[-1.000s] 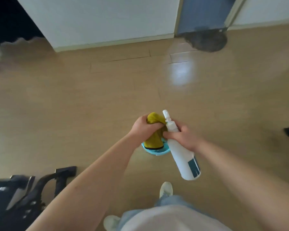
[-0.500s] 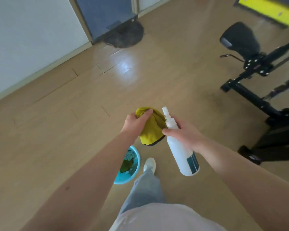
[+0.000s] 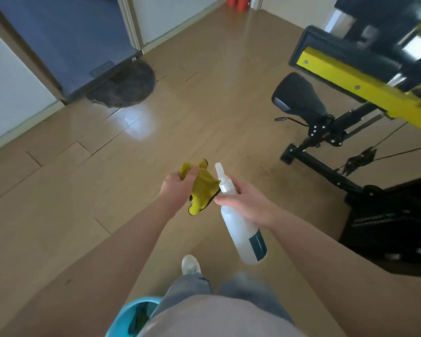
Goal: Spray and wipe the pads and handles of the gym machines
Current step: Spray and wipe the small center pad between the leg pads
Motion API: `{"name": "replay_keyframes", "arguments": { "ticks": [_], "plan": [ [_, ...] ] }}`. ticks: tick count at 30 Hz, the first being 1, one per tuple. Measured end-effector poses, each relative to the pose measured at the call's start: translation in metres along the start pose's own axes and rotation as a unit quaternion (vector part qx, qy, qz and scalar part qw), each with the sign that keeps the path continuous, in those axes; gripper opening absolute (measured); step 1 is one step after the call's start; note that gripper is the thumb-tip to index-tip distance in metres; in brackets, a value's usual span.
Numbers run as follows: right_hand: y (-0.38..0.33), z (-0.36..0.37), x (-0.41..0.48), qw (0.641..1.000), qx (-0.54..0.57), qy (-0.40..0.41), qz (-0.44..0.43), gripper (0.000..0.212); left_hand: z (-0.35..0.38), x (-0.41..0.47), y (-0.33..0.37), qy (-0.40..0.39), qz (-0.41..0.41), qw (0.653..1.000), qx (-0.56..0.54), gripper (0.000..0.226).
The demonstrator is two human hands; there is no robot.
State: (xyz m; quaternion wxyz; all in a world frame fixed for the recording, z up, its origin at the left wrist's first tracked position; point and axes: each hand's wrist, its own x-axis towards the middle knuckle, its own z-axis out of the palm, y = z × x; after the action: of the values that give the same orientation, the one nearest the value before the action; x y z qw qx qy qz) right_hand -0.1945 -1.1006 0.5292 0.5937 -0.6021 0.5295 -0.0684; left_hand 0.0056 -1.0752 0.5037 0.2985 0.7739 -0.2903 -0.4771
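Standing on a wooden floor [image 3: 88, 190]. Clutching a yellow cloth [image 3: 206, 188] in the left hand [image 3: 178, 188], fingers [image 3: 193, 172] curled round its top, with its lower end loose. Gripping a white spray bottle [image 3: 243, 235] by the neck in the right hand [image 3: 249, 203], fingers clenched round it, nozzle up and just beside the cloth, base tilted toward the near right. Off to the right, well apart from both hands: a black seat pad [image 3: 299, 96] on a black frame, near a yellow machine beam [image 3: 350, 79]. At the near edge, left of the legs, a blue bucket [image 3: 129, 310]. Far left, a dark mat [image 3: 127, 86] by a doorway
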Motion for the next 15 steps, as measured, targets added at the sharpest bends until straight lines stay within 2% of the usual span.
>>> {"name": "replay_keyframes", "arguments": {
  "ticks": [3,6,10,13,15],
  "plan": [
    [-0.025,-0.028,0.050,1.000,0.024,0.010,0.005,0.049,0.002,0.048,0.049,-0.015,0.009,1.000,0.025,0.048],
    [-0.050,-0.060,0.100,0.999,0.032,0.013,0.008,0.052,0.009,0.102,0.093,-0.046,0.016,0.998,0.039,0.044],
    [-0.075,-0.117,0.177,1.000,0.026,0.002,-0.003,0.045,0.023,0.175,0.149,-0.045,0.017,0.999,0.021,0.052],
    [-0.101,-0.161,0.240,1.000,0.030,-0.007,-0.007,0.051,0.030,0.221,0.193,-0.030,-0.011,0.999,-0.023,0.068],
    [-0.121,-0.190,0.282,1.000,0.030,-0.006,-0.008,0.055,0.029,0.249,0.226,-0.018,-0.020,0.999,-0.033,0.066]
  ]
}}
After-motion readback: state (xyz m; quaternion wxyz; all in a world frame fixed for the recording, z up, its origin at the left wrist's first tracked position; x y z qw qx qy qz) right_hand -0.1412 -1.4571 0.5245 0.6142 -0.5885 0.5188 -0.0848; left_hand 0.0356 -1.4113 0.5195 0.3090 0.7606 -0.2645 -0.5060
